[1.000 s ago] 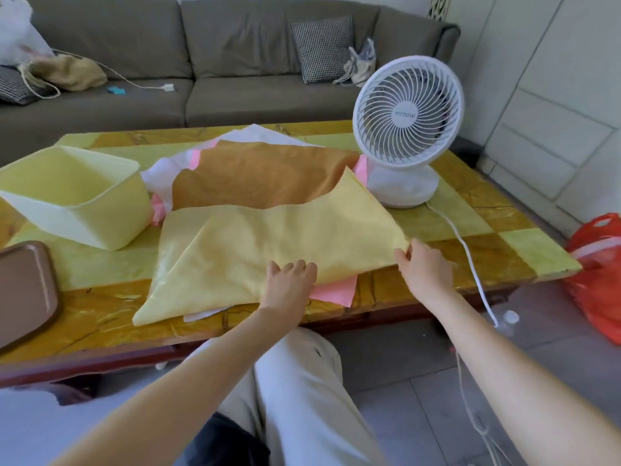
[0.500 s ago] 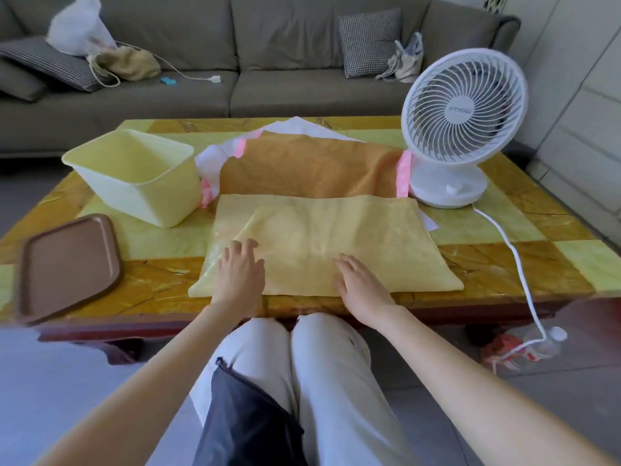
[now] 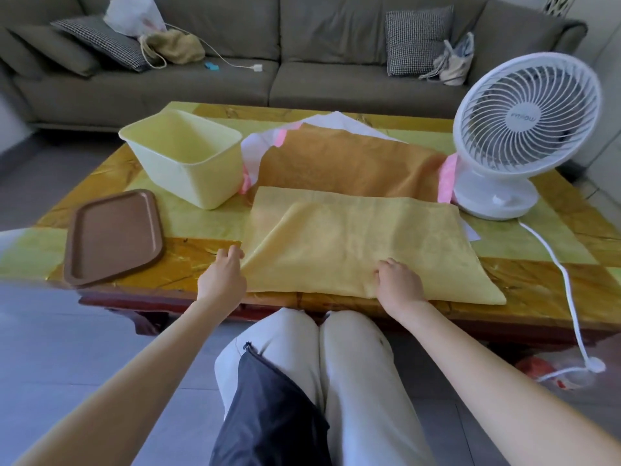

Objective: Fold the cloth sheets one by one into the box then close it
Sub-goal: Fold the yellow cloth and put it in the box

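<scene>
The left hand (image 3: pixel 221 277) pinches the near-left corner of the cloth (image 3: pixel 353 250); the right hand (image 3: pixel 400 284) curls on its near edge. The cloth lies half-folded on the worktop (image 3: pixel 188 274), beside the box (image 3: pixel 181 156). Carry the corner across squarely, matching edges before pressing flat.

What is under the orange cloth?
A pink cloth and a white cloth peek out from under the orange cloth. Anything else beneath is covered.

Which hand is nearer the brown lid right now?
Left. The left hand sits at the yellow cloth's left corner, just right of the brown lid; the right hand is on the cloth's near edge, farther right.
</scene>
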